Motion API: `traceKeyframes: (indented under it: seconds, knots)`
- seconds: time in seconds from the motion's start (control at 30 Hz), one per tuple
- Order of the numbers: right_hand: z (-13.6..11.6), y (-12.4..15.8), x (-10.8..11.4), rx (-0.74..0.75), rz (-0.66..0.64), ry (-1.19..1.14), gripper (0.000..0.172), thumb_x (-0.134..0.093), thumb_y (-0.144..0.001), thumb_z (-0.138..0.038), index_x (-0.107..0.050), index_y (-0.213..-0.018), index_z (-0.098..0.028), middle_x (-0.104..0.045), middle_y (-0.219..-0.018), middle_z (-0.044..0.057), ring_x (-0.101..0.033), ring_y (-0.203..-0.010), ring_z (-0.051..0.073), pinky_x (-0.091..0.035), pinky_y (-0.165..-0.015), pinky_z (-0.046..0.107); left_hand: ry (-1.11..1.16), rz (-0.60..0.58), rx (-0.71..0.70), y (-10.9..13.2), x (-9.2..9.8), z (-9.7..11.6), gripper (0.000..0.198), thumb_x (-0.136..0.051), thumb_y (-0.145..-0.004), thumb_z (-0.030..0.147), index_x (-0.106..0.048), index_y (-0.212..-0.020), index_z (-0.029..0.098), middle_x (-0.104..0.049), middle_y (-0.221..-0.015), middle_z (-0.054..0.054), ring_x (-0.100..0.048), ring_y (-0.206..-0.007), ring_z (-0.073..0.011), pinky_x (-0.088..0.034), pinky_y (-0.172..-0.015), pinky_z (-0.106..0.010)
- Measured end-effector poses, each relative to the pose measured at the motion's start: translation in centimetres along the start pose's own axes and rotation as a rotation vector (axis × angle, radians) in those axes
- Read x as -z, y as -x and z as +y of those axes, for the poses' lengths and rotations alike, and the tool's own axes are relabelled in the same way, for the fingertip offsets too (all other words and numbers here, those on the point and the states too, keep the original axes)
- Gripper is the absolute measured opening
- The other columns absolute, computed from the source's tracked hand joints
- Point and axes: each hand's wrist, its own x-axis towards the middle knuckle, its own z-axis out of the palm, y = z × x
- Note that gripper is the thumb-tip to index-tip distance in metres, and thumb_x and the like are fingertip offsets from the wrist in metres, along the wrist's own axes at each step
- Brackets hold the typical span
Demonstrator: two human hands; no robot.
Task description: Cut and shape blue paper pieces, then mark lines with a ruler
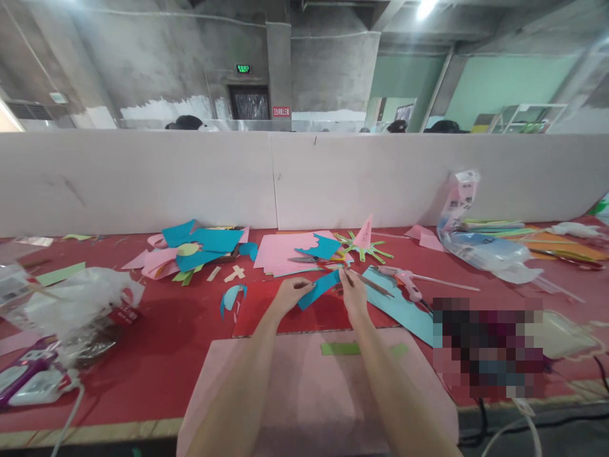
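- The step in hand looked like handling the blue paper strip [320, 290], which you held slantwise between both hands, above the red board [273, 322] on the desk [152, 374].
- Your left hand [294, 292] had its fingers pinched on the strip near its lower left end.
- Your right hand [354, 292] had its fingers clamped at the upper right end, as far as the view told.
- A slim dark tool [380, 287] showed beside your right hand; whether you gripped it or it lay on the light-blue sheet [409, 317] could not be told.
- The next move seemed to call for a light, even hold, since thin paper could crease.
- The scissors [304, 259] and glue gun [403, 281] lay near, beyond your fingers.
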Motion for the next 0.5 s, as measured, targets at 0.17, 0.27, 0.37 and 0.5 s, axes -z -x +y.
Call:
traceKeyframes:
  seconds: [0.17,0.27,0.37,0.5]
  knots:
    - [-0.4,0.4,-0.6,-0.101,-0.014,-0.194,0.051,-0.058,-0.07,-0.067,-0.063,-0.084,-0.019,-0.06,-0.057,-0.001,-0.057,-0.046,0.015,-0.047,-0.039,0.026,0.005,-0.025,0.017,0.1,-0.3,-0.3,0.037,-0.067,-0.067,0.051,-0.067,-0.071,0.014,-0.069,-0.072,-0.005,-0.063,-0.068,-0.0173,-0.047,-0.063,-0.025]
    - [-0.6,0.7,-1.1,-0.165,-0.141,-0.227,0.048,-0.066,-0.066,-0.062,-0.062,-0.087,-0.019,-0.06,-0.055,-0.002,-0.06,-0.049,0.017,-0.043,-0.037,0.023,0.026,0.029,0.031,-0.2,-0.4,-0.7,0.038,-0.068,-0.065,0.051,-0.067,-0.072,0.014,-0.068,-0.07,-0.004,-0.061,-0.065,-0.0167,-0.046,-0.06,-0.025]
    - [-0.8,1.0,-1.5,-0.188,-0.206,-0.224,0.048,-0.071,-0.062,-0.057,-0.062,-0.089,-0.019,-0.062,-0.056,-0.001,-0.061,-0.05,0.017,-0.041,-0.036,0.021,0.034,0.065,0.02,-0.3,-0.4,-0.8,0.038,-0.066,-0.066,0.051,-0.067,-0.071,0.014,-0.067,-0.067,-0.004,-0.06,-0.061,-0.016,-0.045,-0.057,-0.025]
    - [-0.8,0.8,-1.3,-0.21,-0.118,-0.274,0.05,-0.076,-0.058,-0.054,-0.06,-0.091,-0.019,-0.063,-0.057,-0.002,-0.06,-0.048,0.015,-0.041,-0.037,0.02,-0.005,0.086,0.0,-0.2,-0.3,-0.6,0.036,-0.065,-0.068,0.05,-0.069,-0.07,0.015,-0.068,-0.066,-0.003,-0.06,-0.062,-0.0168,-0.045,-0.059,-0.025]
